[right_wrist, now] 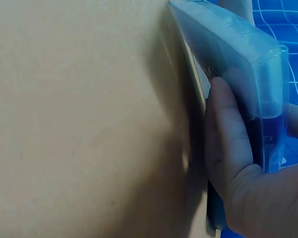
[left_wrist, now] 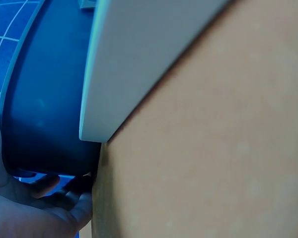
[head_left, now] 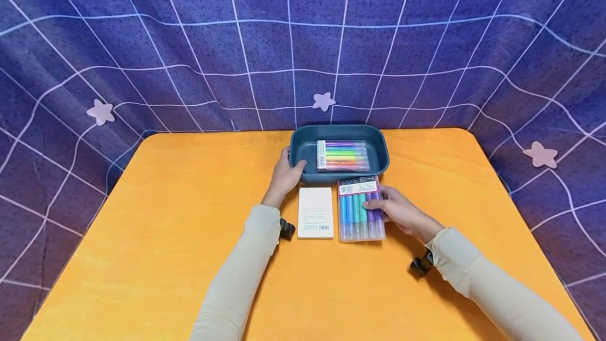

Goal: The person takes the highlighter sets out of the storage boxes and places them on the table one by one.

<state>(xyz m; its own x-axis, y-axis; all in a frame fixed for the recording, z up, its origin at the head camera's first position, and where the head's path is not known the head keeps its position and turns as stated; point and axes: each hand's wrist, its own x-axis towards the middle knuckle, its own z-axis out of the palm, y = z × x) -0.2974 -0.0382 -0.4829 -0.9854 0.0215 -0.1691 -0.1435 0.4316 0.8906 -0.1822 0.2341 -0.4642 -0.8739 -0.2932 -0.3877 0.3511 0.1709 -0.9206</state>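
A dark blue plastic bin [head_left: 305, 146] stands at the back of the table. My left hand [head_left: 283, 179] grips its left end, thumb over the rim and fingers outside. Inside lies a clear pack of slim rainbow-coloured pens [head_left: 346, 156]. Just in front of the bin, my right hand [head_left: 404, 213] holds a clear case of markers [head_left: 351, 212], blue, green and purple, by its right side. The thumb lies on its top face. In the right wrist view, fingers [right_wrist: 231, 124] reach under the case [right_wrist: 228, 44], which is tilted off the table there.
A white, flat rectangular box or pad [head_left: 315, 213] with small print lies before the bin, left of the markers. The orange tabletop [head_left: 189, 214] spreads to both sides. Behind it hangs a blue gridded curtain [head_left: 265, 51] with star shapes.
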